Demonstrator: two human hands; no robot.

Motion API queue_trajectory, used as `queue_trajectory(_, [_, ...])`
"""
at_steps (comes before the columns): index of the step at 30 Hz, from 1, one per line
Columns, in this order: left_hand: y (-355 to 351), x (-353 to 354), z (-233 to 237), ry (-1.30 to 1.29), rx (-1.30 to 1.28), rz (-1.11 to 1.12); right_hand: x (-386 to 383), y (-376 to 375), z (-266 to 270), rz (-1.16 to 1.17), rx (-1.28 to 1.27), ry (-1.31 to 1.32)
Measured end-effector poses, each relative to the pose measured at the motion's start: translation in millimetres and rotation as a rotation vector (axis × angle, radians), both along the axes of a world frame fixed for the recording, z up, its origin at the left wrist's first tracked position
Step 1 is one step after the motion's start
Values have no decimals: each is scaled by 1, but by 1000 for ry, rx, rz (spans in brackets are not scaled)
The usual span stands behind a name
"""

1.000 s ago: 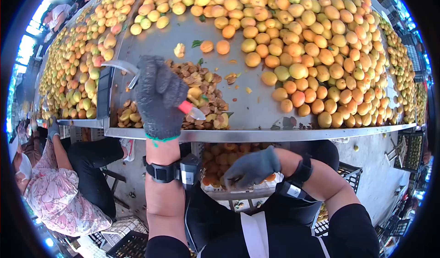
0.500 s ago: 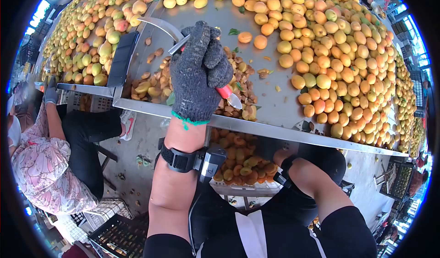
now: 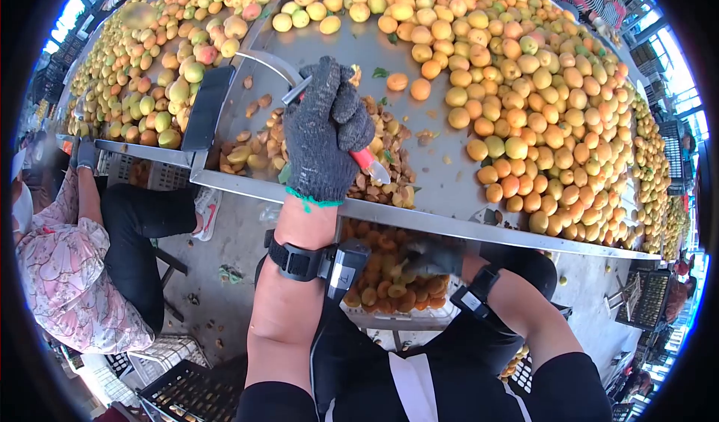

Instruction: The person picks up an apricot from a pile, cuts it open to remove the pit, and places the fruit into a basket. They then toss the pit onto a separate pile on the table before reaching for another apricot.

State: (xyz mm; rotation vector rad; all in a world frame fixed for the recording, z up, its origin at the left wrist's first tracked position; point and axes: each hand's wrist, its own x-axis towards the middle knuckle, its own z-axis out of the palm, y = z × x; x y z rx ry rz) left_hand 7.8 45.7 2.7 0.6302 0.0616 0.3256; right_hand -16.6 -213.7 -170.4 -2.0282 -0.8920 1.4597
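Apricots (image 3: 554, 115) lie in a broad pile to the right of the pit heap (image 3: 389, 139) and beyond it, on a metal counter (image 3: 442, 186), with two loose apricots (image 3: 408, 86) just beyond the heap. Over the heap itself, the gloved left hand (image 3: 322, 130) is closed round a curved knife (image 3: 275, 64); its blade arcs out past the heap's far left side and its red handle end points down to the right. Below the heap, under the counter's near edge, the gloved right hand (image 3: 438, 259) reaches over a crate (image 3: 404, 320) of opened fruit (image 3: 389, 291). It is blurred and dim, so I cannot tell whether the fingers grip a piece or have let go. Left of the heap stands a dark flat panel (image 3: 210, 107), and farther left a co-worker's gloved hand (image 3: 86, 155) shows. The step in hand looks like putting opened flesh into the crate, with pits kept apart on the heap. The next move would call for the right hand to come up clear of the counter's edge and pick a whole apricot, the blade held well away from those fingers.
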Motion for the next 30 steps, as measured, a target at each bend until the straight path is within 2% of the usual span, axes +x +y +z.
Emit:
queue_trajectory(1, [0,-1,1,37,-4,23,-3,5,24,-74,68,143])
queue_trajectory(2, [0,-1,1,20,-4,27,-6,9,52,-69,69,126])
queue_trajectory(4, [2,1,-1,3,-67,11,-12,16,100,-493,201,977])
queue_trajectory(6, [4,1,-3,-31,-70,11,-9,16,116,-481,584,978])
queue_trajectory(7, [4,1,-3,-36,-69,6,-2,19,129,-427,737,756])
queue_trajectory(8, [5,1,-3,-42,-68,-1,4,24,145,-417,747,731])
queue_trajectory(10, [6,1,-2,-73,-41,-9,16,36,170,-557,869,-18])
queue_trajectory(11, [5,1,-1,-40,-43,6,27,39,175,-517,841,-376])
queue_trajectory(12, [4,1,1,-6,-46,23,39,41,179,-512,853,-396])
queue_trajectory(14, [1,1,4,-6,-39,31,60,44,180,-326,755,-1066])
queue_trajectory(16, [0,2,3,31,-101,35,69,46,170,-343,770,-1045])
queue_trajectory(19, [-1,3,2,50,-97,41,77,46,159,-424,746,-829])
queue_trajectory(23, [-2,6,2,68,-80,57,84,42,145,-459,717,-672])
queue_trajectory(25, [-4,9,2,76,-80,53,83,41,142,-780,699,-115])
queue_trajectory(26, [-4,11,1,95,-77,61,85,40,142,-785,704,-116])
queue_trajectory(28, [-4,15,-5,101,-71,57,91,37,147,-847,812,118])
queue_trajectory(29, [-4,17,-13,56,-61,35,91,33,151,-856,824,97])
queue_trajectory(30, [-5,19,-18,5,-50,7,88,29,155,-827,948,196])
